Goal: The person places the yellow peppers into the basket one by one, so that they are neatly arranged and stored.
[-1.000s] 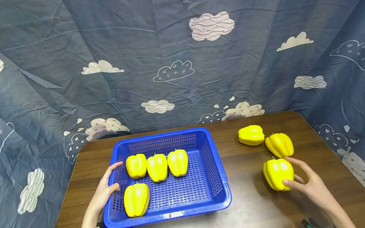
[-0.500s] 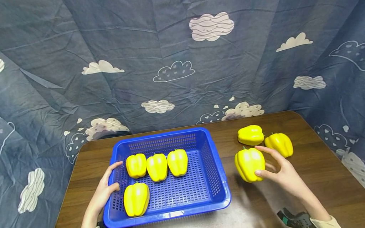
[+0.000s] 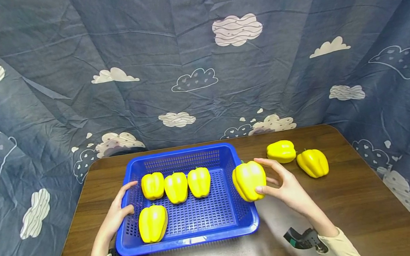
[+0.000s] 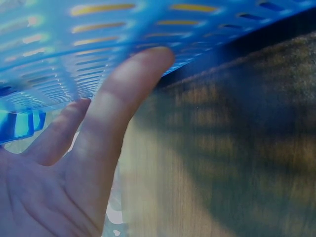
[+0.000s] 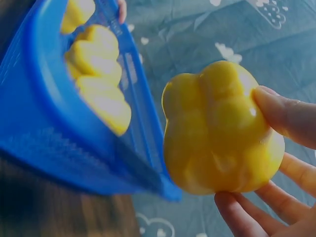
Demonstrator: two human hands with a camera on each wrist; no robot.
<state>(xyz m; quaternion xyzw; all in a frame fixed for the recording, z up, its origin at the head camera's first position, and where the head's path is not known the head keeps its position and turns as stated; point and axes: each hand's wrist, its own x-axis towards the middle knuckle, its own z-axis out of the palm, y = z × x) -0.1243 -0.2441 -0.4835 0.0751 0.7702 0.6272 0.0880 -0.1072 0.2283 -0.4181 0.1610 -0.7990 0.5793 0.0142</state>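
My right hand grips a yellow bell pepper and holds it in the air over the right rim of the blue basket. The right wrist view shows the same pepper between thumb and fingers, with the basket to its left. Several yellow peppers lie inside the basket: three in a row and one at the front left. My left hand rests on the basket's left wall, its straight fingers against the mesh.
Two more yellow peppers lie on the brown table at the back right. A dark blue cloud-print cloth hangs behind and around the table. The table's far corners are rounded.
My right hand lifted the pepper from the table at the right and carried it leftwards to the basket's right rim. The left hand stayed on the basket.
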